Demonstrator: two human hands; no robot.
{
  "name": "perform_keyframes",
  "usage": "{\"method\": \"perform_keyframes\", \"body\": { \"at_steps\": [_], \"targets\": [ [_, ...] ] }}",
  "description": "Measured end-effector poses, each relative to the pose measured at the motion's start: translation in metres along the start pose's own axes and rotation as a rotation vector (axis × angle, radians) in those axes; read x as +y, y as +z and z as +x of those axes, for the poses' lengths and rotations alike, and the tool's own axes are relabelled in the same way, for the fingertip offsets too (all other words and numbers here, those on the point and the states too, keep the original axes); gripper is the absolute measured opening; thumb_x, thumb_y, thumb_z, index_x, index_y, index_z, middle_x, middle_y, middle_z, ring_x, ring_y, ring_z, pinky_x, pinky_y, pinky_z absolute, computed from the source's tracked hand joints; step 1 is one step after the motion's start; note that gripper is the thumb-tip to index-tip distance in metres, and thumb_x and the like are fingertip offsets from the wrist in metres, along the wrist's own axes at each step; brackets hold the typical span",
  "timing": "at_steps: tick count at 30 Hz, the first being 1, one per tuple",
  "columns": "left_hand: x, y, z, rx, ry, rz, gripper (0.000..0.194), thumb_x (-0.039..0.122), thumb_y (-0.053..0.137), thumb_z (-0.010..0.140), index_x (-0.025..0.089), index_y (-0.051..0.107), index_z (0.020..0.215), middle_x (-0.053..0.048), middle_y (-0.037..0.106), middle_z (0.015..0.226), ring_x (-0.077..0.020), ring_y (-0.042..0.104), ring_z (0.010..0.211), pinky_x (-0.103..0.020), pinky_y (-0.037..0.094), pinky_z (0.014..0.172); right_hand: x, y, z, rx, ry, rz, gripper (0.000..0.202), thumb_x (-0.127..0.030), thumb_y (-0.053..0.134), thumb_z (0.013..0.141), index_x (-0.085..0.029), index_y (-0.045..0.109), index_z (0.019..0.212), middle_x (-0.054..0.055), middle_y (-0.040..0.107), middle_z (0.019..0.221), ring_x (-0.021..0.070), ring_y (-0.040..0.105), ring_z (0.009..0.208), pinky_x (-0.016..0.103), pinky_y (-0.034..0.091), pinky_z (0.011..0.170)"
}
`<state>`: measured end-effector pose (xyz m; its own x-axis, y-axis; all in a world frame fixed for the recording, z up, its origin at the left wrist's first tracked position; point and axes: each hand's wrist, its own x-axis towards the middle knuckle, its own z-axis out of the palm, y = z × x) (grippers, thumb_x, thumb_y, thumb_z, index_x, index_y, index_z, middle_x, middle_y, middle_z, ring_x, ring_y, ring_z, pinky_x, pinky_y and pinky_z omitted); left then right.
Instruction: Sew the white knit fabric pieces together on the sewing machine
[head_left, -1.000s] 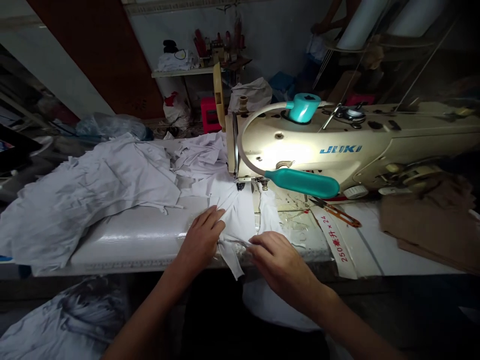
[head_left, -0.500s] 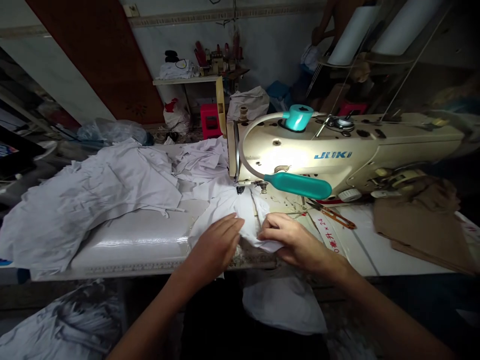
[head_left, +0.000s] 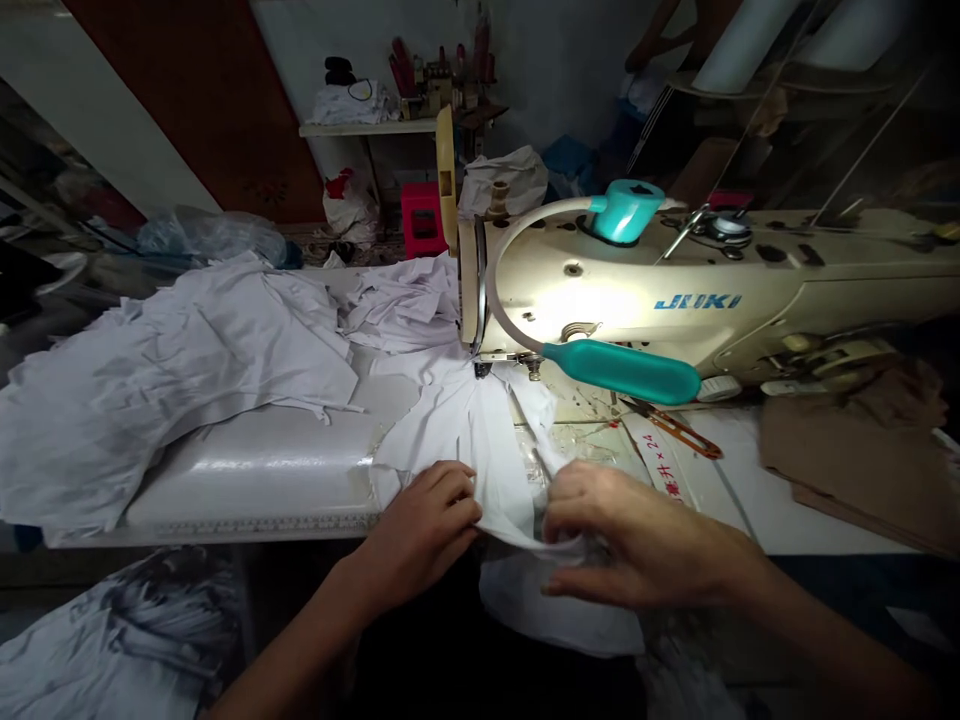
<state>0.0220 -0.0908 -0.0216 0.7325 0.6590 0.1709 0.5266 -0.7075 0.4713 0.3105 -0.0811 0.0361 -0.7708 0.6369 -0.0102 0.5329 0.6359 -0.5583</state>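
Note:
A white fabric piece (head_left: 495, 460) runs from under the presser foot of the sewing machine (head_left: 675, 290) toward me, spread in folds. My left hand (head_left: 427, 530) is closed on its near left part, fingers curled and the thumb tucked at the edge. At the near right edge, my right hand (head_left: 622, 530) has the cloth between its curled fingers and palm, with the thumb held a little apart. The cloth hangs over the table's front edge between my hands. The needle area (head_left: 482, 368) is partly hidden by the machine head.
A large pile of white fabric pieces (head_left: 247, 340) lies left on the table (head_left: 262, 470), with more white cloth (head_left: 409, 300) behind. Orange-handled thread snips (head_left: 679, 432) and folded brown cloth (head_left: 847, 460) lie right. A teal lamp (head_left: 622, 372) bends across the machine. Another person's arm (head_left: 660, 35) shows at the back.
Both hands have come nearer to me, the right one also further right. The fabric between them is drawn out toward the table's front edge. The view has shifted slightly.

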Motion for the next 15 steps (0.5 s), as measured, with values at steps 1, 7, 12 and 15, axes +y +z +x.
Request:
{"method": "perform_keyframes", "body": {
  "at_steps": [1,7,12,15],
  "targets": [
    [-0.001,0.0,-0.001,0.0,0.012,0.002,0.01,0.014,0.06,0.099,0.022,0.06,0.092,-0.005,0.065,0.114,-0.0243,0.055,0.129,-0.039,0.05,0.108,-0.003,0.005,0.001,-0.025,0.004,0.035,0.018,-0.043,0.075,0.094,-0.025,0.072,0.089,0.0,0.067,0.08,0.0149,0.063,0.074,0.028,0.048,0.07],
    [0.001,-0.017,-0.006,0.001,0.014,0.124,0.011,0.023,0.068,0.096,0.021,0.059,0.091,-0.006,0.068,0.111,-0.0305,0.055,0.135,-0.046,0.051,0.111,0.004,0.045,0.021,0.223,0.103,-0.066,0.022,-0.015,0.053,0.103,-0.023,0.071,0.112,0.005,0.067,0.111,0.0174,0.065,0.096,0.027,0.052,0.08],
    [0.016,-0.008,-0.007,0.086,0.057,0.181,0.027,0.039,0.067,0.1,0.019,0.059,0.083,-0.006,0.067,0.091,-0.0302,0.066,0.119,-0.043,0.06,0.096,0.008,0.052,0.038,0.274,0.183,-0.056,0.015,-0.018,0.059,0.102,-0.021,0.07,0.112,0.006,0.063,0.107,0.02,0.062,0.096,0.031,0.054,0.083],
    [0.02,0.013,-0.005,0.181,0.032,0.262,0.016,0.022,0.06,0.102,0.017,0.06,0.088,-0.006,0.068,0.092,-0.0268,0.07,0.104,-0.04,0.062,0.085,0.013,0.044,0.051,0.289,0.176,-0.089,0.011,-0.019,0.061,0.102,-0.02,0.071,0.098,0.005,0.063,0.096,0.0215,0.062,0.094,0.034,0.053,0.082]
  ]
}}
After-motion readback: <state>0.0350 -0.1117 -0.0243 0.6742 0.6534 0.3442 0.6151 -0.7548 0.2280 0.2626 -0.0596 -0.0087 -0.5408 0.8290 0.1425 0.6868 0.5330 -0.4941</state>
